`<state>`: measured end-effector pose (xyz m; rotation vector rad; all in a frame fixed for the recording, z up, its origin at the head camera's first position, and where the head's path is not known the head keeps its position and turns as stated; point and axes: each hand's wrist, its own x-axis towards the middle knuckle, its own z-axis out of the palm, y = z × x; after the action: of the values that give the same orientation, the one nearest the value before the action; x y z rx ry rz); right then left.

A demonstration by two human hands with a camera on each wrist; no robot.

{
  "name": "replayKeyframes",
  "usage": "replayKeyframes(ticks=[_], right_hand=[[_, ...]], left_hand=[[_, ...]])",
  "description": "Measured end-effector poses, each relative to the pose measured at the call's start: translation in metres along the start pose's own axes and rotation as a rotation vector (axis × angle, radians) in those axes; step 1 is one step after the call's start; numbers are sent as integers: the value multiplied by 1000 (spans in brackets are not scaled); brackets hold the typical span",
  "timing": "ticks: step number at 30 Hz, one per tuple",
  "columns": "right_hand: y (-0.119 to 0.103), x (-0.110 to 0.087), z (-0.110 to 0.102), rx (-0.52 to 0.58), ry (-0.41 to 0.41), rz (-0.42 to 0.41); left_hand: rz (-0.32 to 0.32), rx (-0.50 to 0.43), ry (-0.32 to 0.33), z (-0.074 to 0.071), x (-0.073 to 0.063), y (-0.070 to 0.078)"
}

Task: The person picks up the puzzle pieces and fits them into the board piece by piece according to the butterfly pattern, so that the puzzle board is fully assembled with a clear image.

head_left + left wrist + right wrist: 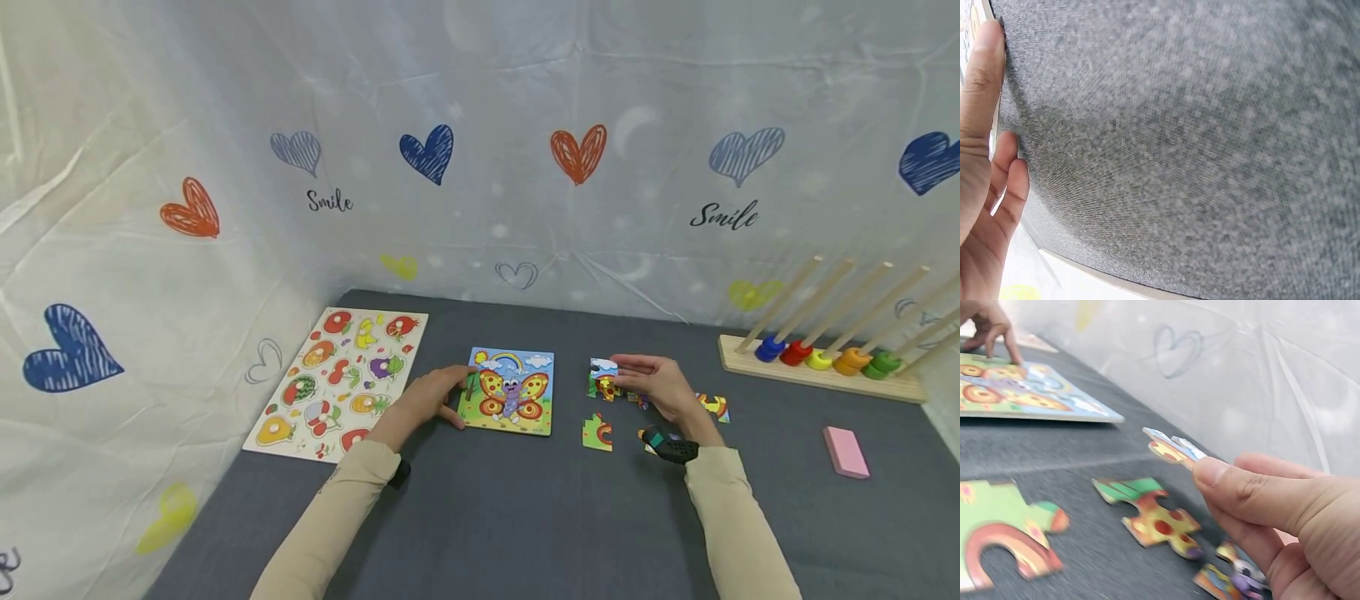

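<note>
My right hand (pixel 658 385) pinches a puzzle piece (pixel 1171 447) between thumb and fingers, raised above the table; its face has sky blue, white and a spotted wing pattern. Below it lie a red-spotted piece (pixel 1161 522), a green piece with an orange arc (pixel 597 433) and a partly hidden piece with purple (pixel 1244 575). The fingers and thumb of my left hand (pixel 427 396) touch the left edge of a square butterfly puzzle board (pixel 543 408). In the left wrist view, the thumb (pixel 982 81) lies along a board edge.
A fruit peg board (pixel 300 429) lies left of the left hand. Back right stands a wooden peg rack (pixel 813 371) with coloured rings; a pink block (pixel 846 452) lies in front of it. A yellow puzzle piece (pixel 716 407) sits beside the right wrist. A printed curtain (pixel 510 225) hangs behind.
</note>
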<state>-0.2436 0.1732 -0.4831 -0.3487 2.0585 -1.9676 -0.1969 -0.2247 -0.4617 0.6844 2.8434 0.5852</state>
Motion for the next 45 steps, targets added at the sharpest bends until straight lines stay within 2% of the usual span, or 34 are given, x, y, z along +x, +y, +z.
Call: replayKeyframes(ticks=[9, 20, 23, 28, 34, 36, 40, 45], right_hand=[[4, 17, 36, -7, 22, -48], [7, 39, 80, -24, 3, -89], [6, 43, 88, -100, 24, -106], [5, 49, 96, -307, 77, -138], [-8, 52, 104, -542, 69, -180], [-13, 52, 106, -604, 67, -172], [-17, 52, 110, -649, 64, -132], [-16, 51, 113, -605, 93, -56]], left_hand=[[-13, 0, -3, 1, 0, -1], [-23, -7, -4, 2, 1, 0], [-27, -8, -2, 3, 2, 0], [-34, -12, -1, 2, 0, 0], [-42, -7, -7, -1, -1, 0], [-39, -8, -6, 0, 0, -1], [-24, -12, -1, 0, -1, -1], [-8, -18, 10, 0, -2, -2]])
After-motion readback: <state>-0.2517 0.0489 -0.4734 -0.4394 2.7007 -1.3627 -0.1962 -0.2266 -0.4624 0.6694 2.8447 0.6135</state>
